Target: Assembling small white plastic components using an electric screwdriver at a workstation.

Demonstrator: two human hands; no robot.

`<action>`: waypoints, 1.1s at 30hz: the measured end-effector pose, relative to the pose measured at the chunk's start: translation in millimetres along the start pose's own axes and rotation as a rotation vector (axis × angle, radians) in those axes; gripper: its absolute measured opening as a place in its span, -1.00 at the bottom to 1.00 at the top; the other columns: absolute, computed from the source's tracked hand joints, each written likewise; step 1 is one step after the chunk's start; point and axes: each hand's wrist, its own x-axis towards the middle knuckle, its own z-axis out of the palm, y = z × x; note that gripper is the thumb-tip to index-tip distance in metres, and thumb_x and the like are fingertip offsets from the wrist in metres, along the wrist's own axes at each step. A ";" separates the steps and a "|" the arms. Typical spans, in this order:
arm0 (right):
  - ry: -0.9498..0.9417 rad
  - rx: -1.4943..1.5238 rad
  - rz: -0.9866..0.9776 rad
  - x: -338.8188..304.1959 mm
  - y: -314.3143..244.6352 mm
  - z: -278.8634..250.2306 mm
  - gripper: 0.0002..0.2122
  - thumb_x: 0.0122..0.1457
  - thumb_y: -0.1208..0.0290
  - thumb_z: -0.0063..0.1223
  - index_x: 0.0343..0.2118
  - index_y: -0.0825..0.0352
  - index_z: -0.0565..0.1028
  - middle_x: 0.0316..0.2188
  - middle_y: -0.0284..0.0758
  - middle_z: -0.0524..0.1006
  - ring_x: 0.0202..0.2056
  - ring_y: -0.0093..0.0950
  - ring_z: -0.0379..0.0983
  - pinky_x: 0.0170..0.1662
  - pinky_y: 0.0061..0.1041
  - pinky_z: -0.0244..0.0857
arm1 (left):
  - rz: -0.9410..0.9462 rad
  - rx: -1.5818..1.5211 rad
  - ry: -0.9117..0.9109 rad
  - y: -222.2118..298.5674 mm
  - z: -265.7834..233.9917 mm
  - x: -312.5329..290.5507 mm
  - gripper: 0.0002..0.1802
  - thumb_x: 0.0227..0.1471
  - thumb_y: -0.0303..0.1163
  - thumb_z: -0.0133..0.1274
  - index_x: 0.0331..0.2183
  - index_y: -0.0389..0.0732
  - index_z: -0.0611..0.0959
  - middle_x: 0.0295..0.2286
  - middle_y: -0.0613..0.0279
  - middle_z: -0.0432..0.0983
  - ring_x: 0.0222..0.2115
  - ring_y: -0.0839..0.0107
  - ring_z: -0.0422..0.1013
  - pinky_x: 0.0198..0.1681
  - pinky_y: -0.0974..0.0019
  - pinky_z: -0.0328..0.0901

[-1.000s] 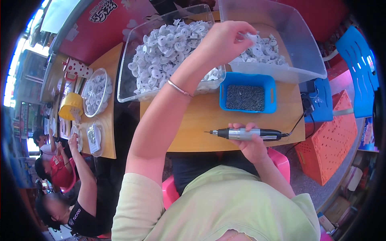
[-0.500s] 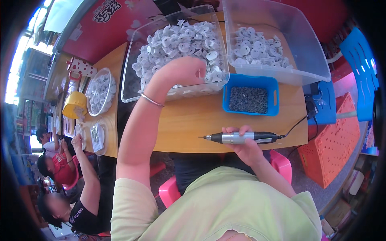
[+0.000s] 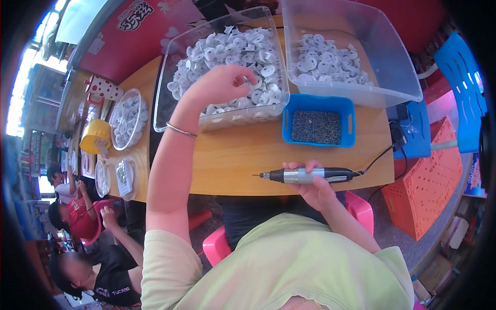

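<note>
1. Here's the left hand (image 3: 219, 89), upper middle of the frame, over the near side of the big clear tub (image 3: 232, 118); its fingers are loosely curled, and whether they pinch a part I can't tell.
2. Lower middle, the right hand (image 3: 321, 195) has its fingers wrapped around a corded screwdriver (image 3: 302, 176), held level, bit aimed left across the bench (image 3: 227, 170).
3. No part at that bit, so nothing is being driven at this instant!
4. Now the count: white parts (image 3: 227, 51) are heaped high in the clear tub, upper middle, so plenty there.
5. Upper right, the tilted clear bin (image 3: 382, 57) carries a smaller pile, with lots of bare wall showing. Which heap is finished work? Can't tell from here.
6. And centre right, the blue basket (image 3: 318, 101) has a thick bed of what look like screws (image 3: 316, 127), nowhere near running out, I'd judge.
</note>
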 end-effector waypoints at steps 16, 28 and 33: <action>-0.027 0.031 -0.003 -0.2 -1.5 -3.6 -0.79 0.06 0.27 0.05 -0.29 0.11 0.30 -0.06 -0.23 0.29 0.16 -0.26 0.02 0.13 -0.31 0.11 | 0.416 -0.635 -0.086 99.1 20.2 -33.4 -0.79 -0.14 -0.57 -0.26 -0.44 -0.32 0.49 -0.41 0.23 0.42 -0.38 0.48 0.30 -0.32 0.40 0.22; -0.019 0.015 -0.016 -0.4 0.2 0.7 -0.76 0.05 0.24 0.06 -0.28 0.12 0.28 -0.07 -0.23 0.29 0.14 -0.26 0.06 0.13 -0.30 0.07 | 0.278 0.504 -0.034 93.9 129.5 32.7 -0.85 -0.25 -0.44 0.08 -0.49 -0.23 0.56 -0.50 0.09 0.47 -0.41 0.25 0.44 -0.38 0.22 0.35; 0.000 0.002 -0.006 -1.0 -0.9 2.7 -0.75 0.03 0.22 0.07 -0.29 0.11 0.28 -0.08 -0.25 0.30 0.13 -0.28 0.06 0.14 -0.26 0.00 | 0.106 0.494 -0.248 87.7 129.8 47.8 -0.81 -0.17 -0.49 0.00 -0.41 -0.18 0.64 -0.41 0.10 0.54 -0.33 0.25 0.48 -0.34 0.27 0.39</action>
